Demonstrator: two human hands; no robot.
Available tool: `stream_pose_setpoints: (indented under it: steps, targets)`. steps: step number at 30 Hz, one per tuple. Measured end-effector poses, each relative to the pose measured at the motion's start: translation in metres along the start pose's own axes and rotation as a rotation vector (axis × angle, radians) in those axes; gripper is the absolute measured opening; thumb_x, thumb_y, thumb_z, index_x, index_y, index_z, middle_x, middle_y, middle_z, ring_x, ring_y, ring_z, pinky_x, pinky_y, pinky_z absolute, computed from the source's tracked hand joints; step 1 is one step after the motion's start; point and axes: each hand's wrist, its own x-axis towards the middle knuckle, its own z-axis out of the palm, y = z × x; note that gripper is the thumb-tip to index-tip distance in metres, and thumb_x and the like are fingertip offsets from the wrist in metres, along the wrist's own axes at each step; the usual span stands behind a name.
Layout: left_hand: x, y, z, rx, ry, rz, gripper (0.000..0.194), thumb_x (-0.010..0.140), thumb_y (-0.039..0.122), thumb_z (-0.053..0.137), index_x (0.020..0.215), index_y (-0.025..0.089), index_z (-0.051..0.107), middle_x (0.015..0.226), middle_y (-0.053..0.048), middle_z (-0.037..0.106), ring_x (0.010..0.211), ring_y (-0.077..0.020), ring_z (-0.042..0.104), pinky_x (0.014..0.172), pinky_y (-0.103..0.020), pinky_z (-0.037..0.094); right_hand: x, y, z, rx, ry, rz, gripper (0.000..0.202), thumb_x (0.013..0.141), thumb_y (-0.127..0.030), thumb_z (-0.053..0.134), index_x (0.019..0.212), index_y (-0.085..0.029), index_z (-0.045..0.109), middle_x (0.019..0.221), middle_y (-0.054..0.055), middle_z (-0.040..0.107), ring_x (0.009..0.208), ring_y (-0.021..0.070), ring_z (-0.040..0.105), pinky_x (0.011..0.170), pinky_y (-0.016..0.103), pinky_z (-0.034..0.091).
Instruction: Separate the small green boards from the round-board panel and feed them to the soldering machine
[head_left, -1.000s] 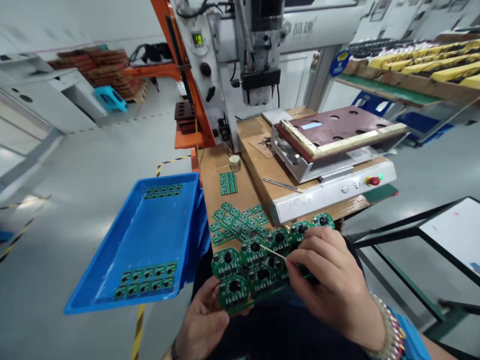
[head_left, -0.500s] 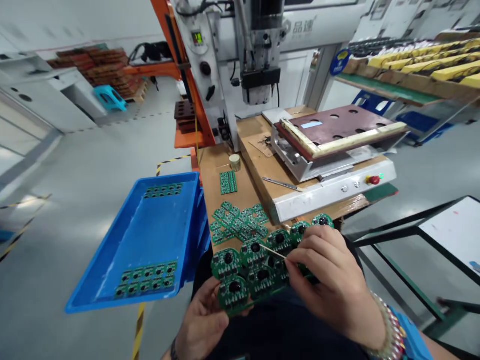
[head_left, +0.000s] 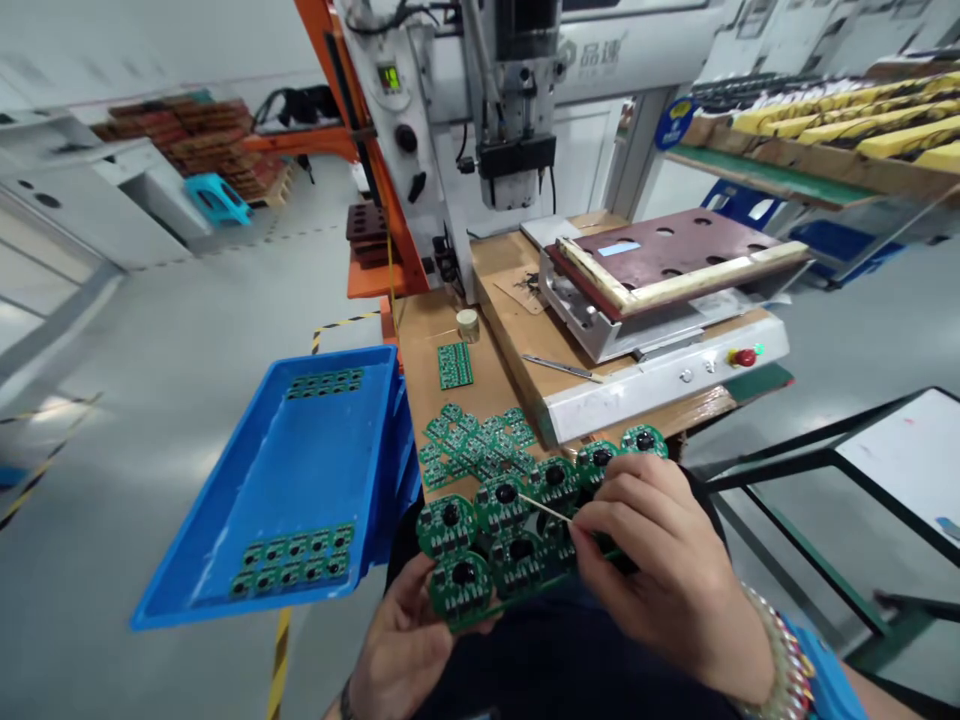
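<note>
Panel of round green circuit boards (head_left: 523,572): held up over the lap, at the front edge of the bench (head_left: 417,365), near side tilted toward the wearer. Little change over the last second: stick tip stays by the same black dot (head_left: 507,493) in the back row, panel a touch further left in view. Background slides slightly too, so part of that is likely head motion. Reads as one spot being worked, no move to another dot. Tip is at the dot's right edge; actual contact can't be told.

Left hand (head_left: 401,640): gripping the panel's near-left corner, thumb toward the wearer. Right hand (head_left: 667,550): thin stick (head_left: 546,508) pinched between thumb and fingers, hand over the panel's right part, hiding several boards there.

Just beyond the panel: heap of green boards (head_left: 478,445) on the bench, partly overlapped by the panel in view, so little free surface right there. Further back: rectangular green board (head_left: 454,366), small round container (head_left: 468,324). Left: blue tray (head_left: 296,460), a board panel at each end. Right: slim metal tool (head_left: 561,368), machine (head_left: 517,165) with a brown plate (head_left: 675,248); its white front edge bounds the space beside the heap.
</note>
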Motion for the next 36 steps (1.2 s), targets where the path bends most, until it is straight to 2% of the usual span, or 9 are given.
stream_pose_setpoints:
  steps: [9,15,19,22,27,33,36]
  targets:
    - [-0.0003,-0.0009,-0.0036,0.022,-0.047,-0.007,0.046,0.062,0.016,0.077,0.1,0.04,0.069,0.094,0.002,0.075,0.08,-0.0212,0.069,0.067,-0.027,0.054,0.0014,0.0004,0.0015,0.0,0.014,-0.002,0.011,0.072,-0.004,0.058,0.071,-0.014,0.058,0.063,0.003,0.054,0.074,0.0168,0.046,0.066,0.034,0.039]
    - [-0.0008,0.0003,-0.004,0.028,-0.011,-0.019,0.044,0.06,0.015,0.078,0.095,0.04,0.071,0.093,0.001,0.075,0.078,-0.0228,0.069,0.066,-0.031,0.055,-0.0004,-0.0009,-0.0003,0.002,0.014,-0.003,0.011,0.072,-0.003,0.058,0.071,-0.014,0.058,0.063,0.003,0.053,0.073,0.0166,0.045,0.065,0.034,0.038]
    - [-0.0008,0.0004,-0.0028,0.02,0.002,-0.019,0.043,0.059,0.016,0.079,0.094,0.039,0.071,0.09,0.003,0.075,0.073,-0.0199,0.07,0.065,-0.028,0.055,-0.0011,-0.002,-0.0011,0.017,0.002,-0.009,0.011,0.072,-0.003,0.057,0.071,-0.014,0.057,0.063,0.003,0.052,0.073,0.0163,0.045,0.065,0.034,0.038]
    - [-0.0019,0.0009,-0.0001,0.013,0.012,-0.025,0.043,0.058,0.015,0.08,0.093,0.039,0.072,0.09,0.003,0.075,0.077,-0.0216,0.07,0.066,-0.028,0.055,-0.001,-0.0028,-0.0009,0.029,-0.013,-0.014,0.011,0.072,-0.004,0.057,0.072,-0.015,0.057,0.063,0.002,0.052,0.073,0.0161,0.044,0.066,0.034,0.038]
    - [-0.0053,0.0004,0.0018,-0.015,0.092,-0.052,0.042,0.056,0.015,0.081,0.09,0.038,0.073,0.09,0.004,0.075,0.079,-0.0218,0.07,0.067,-0.028,0.056,-0.0013,-0.0052,-0.0007,0.04,-0.011,-0.018,0.011,0.072,-0.004,0.057,0.071,-0.015,0.057,0.062,0.002,0.052,0.073,0.0161,0.044,0.066,0.034,0.038]
    - [-0.0053,-0.004,-0.0055,-0.021,0.014,-0.034,0.045,0.057,0.014,0.08,0.093,0.038,0.071,0.092,0.003,0.075,0.081,-0.0229,0.069,0.066,-0.029,0.055,-0.0007,-0.0078,-0.0003,0.03,-0.015,-0.02,0.011,0.074,-0.005,0.055,0.071,-0.016,0.058,0.062,0.002,0.053,0.073,0.0161,0.046,0.066,0.033,0.039]
    - [-0.0066,-0.0025,-0.0022,0.007,0.056,-0.053,0.043,0.056,0.014,0.081,0.092,0.037,0.072,0.091,0.002,0.075,0.08,-0.0239,0.069,0.067,-0.031,0.055,0.0009,-0.0085,-0.0007,0.029,-0.013,-0.017,0.012,0.073,-0.005,0.055,0.072,-0.016,0.058,0.062,0.002,0.053,0.072,0.0158,0.046,0.066,0.033,0.04]
